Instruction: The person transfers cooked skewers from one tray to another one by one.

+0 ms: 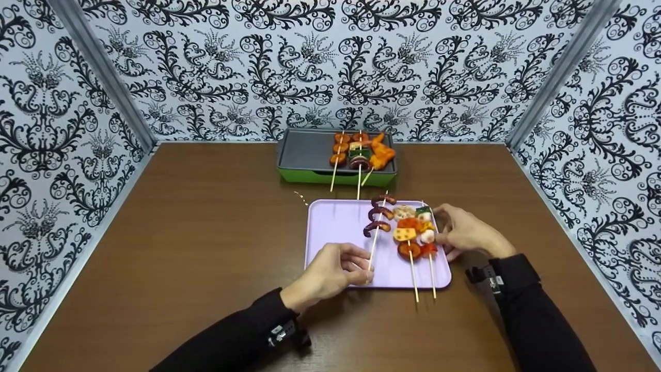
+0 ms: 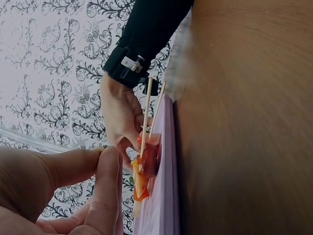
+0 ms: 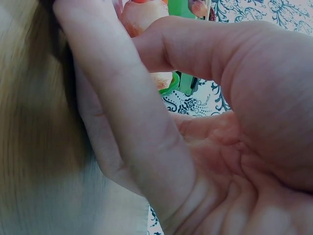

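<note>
L hand (image 1: 330, 271) pinches the sausage skewer (image 1: 382, 211) over the lilac tray (image 1: 335, 222); R hand (image 1: 467, 230) at tray's right rim, can't tell if gripping. Looks like a skewer xfer step; next move prob. needs steady lift, clear of neighbouring skewers (image 1: 408, 235), grill (image 1: 304, 150) beyond.

Lilac tray (image 1: 333, 225); green, grey grill (image 1: 309, 149); black-scrolled white walls (image 1: 320, 62).

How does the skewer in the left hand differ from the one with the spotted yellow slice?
The held skewer carries three curled dark pieces set apart; the yellow-slice skewer carries differently coloured pieces packed close. The left hand pinches the held skewer's stick, while the yellow-slice skewer lies on the tray, its stick passing the near rim. Both have thin, pale sticks.
</note>
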Tool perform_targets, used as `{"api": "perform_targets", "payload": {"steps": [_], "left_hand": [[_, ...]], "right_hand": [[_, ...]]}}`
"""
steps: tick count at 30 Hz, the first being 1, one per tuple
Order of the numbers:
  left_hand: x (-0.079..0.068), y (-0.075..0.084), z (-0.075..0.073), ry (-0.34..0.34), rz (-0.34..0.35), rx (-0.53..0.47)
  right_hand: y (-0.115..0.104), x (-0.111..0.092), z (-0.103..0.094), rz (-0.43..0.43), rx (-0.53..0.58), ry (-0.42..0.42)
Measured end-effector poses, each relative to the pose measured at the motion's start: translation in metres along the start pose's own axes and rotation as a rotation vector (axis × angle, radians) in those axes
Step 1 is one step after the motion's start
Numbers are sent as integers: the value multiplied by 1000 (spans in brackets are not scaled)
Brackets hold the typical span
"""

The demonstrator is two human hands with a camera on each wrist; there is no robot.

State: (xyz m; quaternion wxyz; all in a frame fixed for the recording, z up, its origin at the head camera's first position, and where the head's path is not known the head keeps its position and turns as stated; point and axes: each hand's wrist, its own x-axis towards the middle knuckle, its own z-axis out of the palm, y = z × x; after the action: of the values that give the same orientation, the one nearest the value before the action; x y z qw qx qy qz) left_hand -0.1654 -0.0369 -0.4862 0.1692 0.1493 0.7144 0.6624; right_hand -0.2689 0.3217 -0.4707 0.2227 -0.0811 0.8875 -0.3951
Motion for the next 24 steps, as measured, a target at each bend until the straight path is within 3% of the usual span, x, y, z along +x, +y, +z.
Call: {"api": "perform_targets", "payload": {"steps": [14, 24], "left_hand": [[0, -3, 8, 11, -55, -20], [2, -5, 23, 32, -136, -111]], "right_hand": [[-1, 2, 1, 11, -6, -2], [1, 2, 0, -13, -10, 3]]}}
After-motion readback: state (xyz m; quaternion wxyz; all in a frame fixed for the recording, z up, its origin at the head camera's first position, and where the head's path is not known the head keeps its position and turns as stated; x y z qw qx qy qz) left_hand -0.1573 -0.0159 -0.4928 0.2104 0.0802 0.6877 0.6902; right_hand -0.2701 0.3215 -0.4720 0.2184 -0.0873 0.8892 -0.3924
